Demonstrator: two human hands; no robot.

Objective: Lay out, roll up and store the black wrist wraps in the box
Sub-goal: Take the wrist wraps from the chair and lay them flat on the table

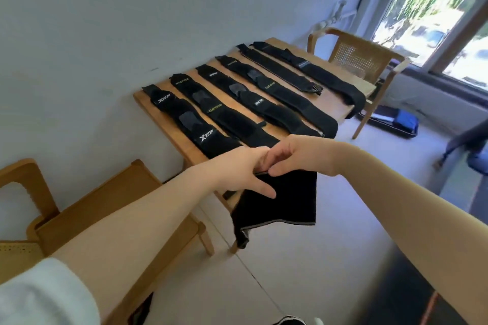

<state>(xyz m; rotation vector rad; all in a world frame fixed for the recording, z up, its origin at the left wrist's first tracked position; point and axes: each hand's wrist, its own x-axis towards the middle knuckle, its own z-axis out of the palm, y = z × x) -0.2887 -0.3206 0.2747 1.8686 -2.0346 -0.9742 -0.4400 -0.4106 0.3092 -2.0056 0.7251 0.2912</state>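
Note:
Several black wrist wraps (237, 92) lie flat side by side across a wooden table (148, 103). At the table's near edge, a black wrap (285, 203) hangs over the side toward the floor. My left hand (237, 169) and my right hand (298, 155) meet at its upper edge, and both pinch the fabric there. The nearest laid-out wrap (195, 126) carries white lettering. No box is in view.
A wooden chair (87, 206) stands to the left of the table, against the wall. Another wooden chair with a cane back (361, 60) stands at the far end, near the window. A dark open bag (396, 121) lies on the floor beyond the table.

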